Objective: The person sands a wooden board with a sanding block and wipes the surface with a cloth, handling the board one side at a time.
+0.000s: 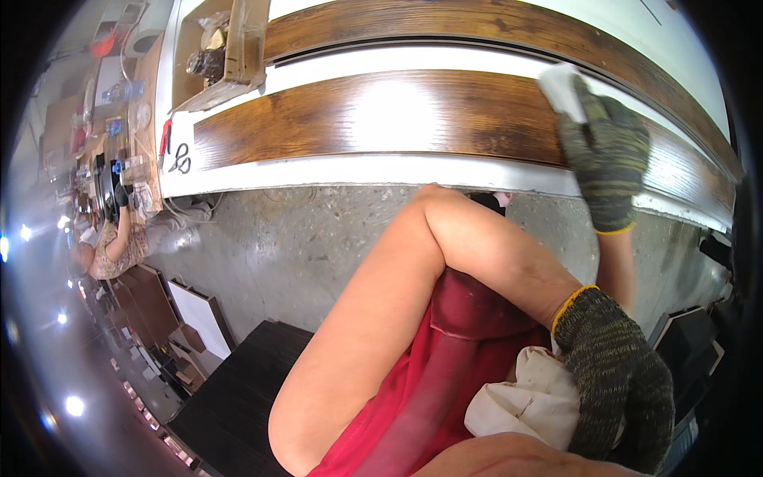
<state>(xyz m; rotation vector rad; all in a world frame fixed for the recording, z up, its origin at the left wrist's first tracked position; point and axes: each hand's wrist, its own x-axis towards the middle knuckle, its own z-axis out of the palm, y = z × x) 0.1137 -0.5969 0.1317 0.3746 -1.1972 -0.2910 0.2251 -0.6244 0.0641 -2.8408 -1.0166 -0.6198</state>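
My right hand (608, 155), in a dark striped knit glove with a yellow cuff, reaches over the right part of a brown wood-grain board (310, 115). Its fingers press a white cloth (563, 89), smeared by motion, against the board's far edge. My left arm folds across my body. At its end my left hand (620, 374), in a matching glove, lies over my right arm beside a crumpled off-white cloth (528, 397). The left fingers point downward and are partly hidden. Whether they grip the cloth does not show.
Beyond the board lies another wood-grain board (461, 20) on the white table (318, 172). An open cardboard box (246, 56), a red-handled tool (165, 137) and small black scissors (182, 158) sit at the left. Further left, a co-worker (115, 242) works at another table.
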